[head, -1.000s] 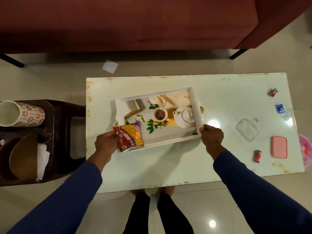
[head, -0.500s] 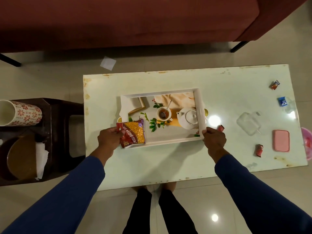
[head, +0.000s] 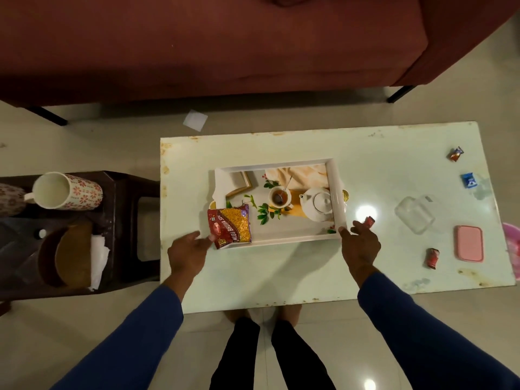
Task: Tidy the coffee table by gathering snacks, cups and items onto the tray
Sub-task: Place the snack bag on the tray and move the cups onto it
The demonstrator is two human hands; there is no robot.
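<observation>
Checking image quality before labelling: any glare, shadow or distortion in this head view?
Head view: a bright lamp glare spot on the glossy table beside the tray; another on the floor; soft arm shadows fall across the table; wide-angle bending curves the table edges; dim overall.

White tray (head: 336, 198) w/ tea-print, red/yellow snack bag (head: 231, 227), pink lid (head: 469, 247), floral mug (head: 67, 191)

The tray (head: 277, 241) lies on the surface (head: 281, 274), left of centre. A snack packet (head: 231, 227) overlaps its 8 o'clock corner. At 3 o'clock lie scattered candies (head: 455, 153), a clear container (head: 414, 213) and a lid (head: 469, 243).
</observation>
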